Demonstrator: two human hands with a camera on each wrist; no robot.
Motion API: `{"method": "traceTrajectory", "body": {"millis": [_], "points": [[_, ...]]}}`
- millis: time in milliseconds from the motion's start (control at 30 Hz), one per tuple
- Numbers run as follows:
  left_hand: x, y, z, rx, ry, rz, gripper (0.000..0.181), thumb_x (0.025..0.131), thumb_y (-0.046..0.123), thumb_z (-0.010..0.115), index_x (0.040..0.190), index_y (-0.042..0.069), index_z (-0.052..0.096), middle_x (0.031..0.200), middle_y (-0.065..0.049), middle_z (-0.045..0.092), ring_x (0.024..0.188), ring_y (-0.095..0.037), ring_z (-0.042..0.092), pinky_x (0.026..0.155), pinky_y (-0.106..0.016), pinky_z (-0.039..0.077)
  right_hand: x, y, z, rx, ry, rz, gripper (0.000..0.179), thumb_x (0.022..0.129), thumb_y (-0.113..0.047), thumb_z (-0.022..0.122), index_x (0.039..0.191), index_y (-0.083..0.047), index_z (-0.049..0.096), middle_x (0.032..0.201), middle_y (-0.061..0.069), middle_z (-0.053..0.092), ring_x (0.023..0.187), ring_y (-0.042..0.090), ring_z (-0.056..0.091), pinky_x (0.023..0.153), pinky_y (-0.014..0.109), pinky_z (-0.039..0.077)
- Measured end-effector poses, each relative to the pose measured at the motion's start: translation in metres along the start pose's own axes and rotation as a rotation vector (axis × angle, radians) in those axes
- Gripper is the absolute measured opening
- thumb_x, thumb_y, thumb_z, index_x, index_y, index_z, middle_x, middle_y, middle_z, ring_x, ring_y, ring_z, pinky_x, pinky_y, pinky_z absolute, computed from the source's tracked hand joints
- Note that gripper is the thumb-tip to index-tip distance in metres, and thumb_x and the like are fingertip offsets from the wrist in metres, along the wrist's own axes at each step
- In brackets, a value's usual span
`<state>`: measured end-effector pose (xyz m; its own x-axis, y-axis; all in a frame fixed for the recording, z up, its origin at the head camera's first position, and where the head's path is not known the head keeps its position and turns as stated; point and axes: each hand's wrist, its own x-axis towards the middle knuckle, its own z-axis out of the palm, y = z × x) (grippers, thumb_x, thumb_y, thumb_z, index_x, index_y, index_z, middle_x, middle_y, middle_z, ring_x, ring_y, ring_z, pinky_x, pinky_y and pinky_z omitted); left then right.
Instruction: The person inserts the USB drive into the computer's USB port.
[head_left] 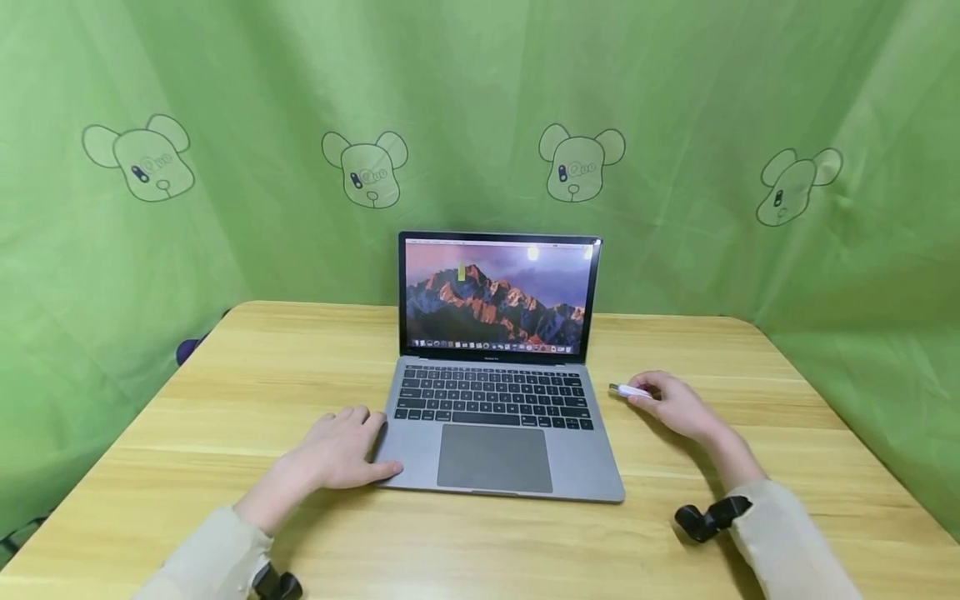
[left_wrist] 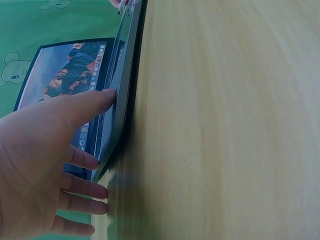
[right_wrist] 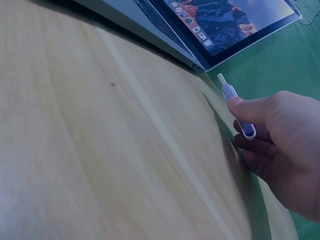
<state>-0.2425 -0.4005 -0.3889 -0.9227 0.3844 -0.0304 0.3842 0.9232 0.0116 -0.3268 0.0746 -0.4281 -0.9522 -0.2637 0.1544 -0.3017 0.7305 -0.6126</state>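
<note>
An open grey laptop [head_left: 495, 460] stands on the wooden table, its lit screen showing a mountain picture. My left hand [head_left: 341, 450] rests at its left front corner. The left thumb touches the top of the palm rest, while the other fingers [left_wrist: 85, 205] stretch out fairly straight along the left side. To the right of the keyboard, my right hand [head_left: 675, 406] pinches a white and purple USB stick [right_wrist: 228, 91] between thumb and fingers. The stick's metal plug [right_wrist: 221, 79] points left toward the laptop's right side, with a short gap between them.
The wooden table [head_left: 300, 333] extends around the laptop on all sides. Green curtains [head_left: 480, 100] with printed bear faces hang behind and beside it. Black wrist cameras [head_left: 705, 521] sit at both sleeves. Past the table's left edge, a dark purple object [head_left: 186, 351] peeks out.
</note>
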Motion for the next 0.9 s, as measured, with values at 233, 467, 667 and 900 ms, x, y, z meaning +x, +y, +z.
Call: {"method": "traceTrajectory", "body": {"millis": [233,467,667,900], "points": [[-0.001,0.0,0.0,-0.003,0.002,-0.001,0.079,0.077,0.064,0.058,0.127,0.003,0.051,0.111,-0.014,0.056,0.101,-0.028,0.053,0.085,-0.046,0.045,0.01,-0.001,0.007,-0.026,0.017,-0.001,0.023,0.089,-0.015,0.061,0.104,0.003,0.061,0.101,0.017,0.06,0.093,0.031,0.052,0.086,0.05,0.041],[-0.001,0.0,0.0,-0.008,0.003,-0.005,0.078,0.077,0.064,0.059,0.127,0.004,0.051,0.11,-0.013,0.056,0.099,-0.027,0.052,0.084,-0.046,0.045,0.019,-0.005,0.012,-0.035,0.031,0.007,0.021,0.089,-0.012,0.062,0.101,0.004,0.062,0.1,0.019,0.059,0.092,0.032,0.052,0.085,0.051,0.041],[-0.001,0.0,0.0,-0.004,0.004,-0.005,0.078,0.077,0.064,0.058,0.126,0.004,0.052,0.109,-0.012,0.056,0.098,-0.026,0.052,0.083,-0.045,0.045,0.023,-0.005,0.015,-0.045,0.035,0.007,0.02,0.088,-0.01,0.062,0.102,0.005,0.063,0.1,0.02,0.059,0.092,0.033,0.052,0.086,0.052,0.041],[0.0,0.0,0.0,-0.003,-0.004,-0.011,0.078,0.077,0.064,0.058,0.127,0.004,0.051,0.111,-0.013,0.056,0.1,-0.027,0.052,0.084,-0.046,0.045,0.025,-0.002,0.018,-0.047,0.033,-0.001,0.021,0.087,-0.012,0.064,0.101,0.005,0.064,0.099,0.019,0.059,0.092,0.032,0.052,0.084,0.05,0.042]]}}
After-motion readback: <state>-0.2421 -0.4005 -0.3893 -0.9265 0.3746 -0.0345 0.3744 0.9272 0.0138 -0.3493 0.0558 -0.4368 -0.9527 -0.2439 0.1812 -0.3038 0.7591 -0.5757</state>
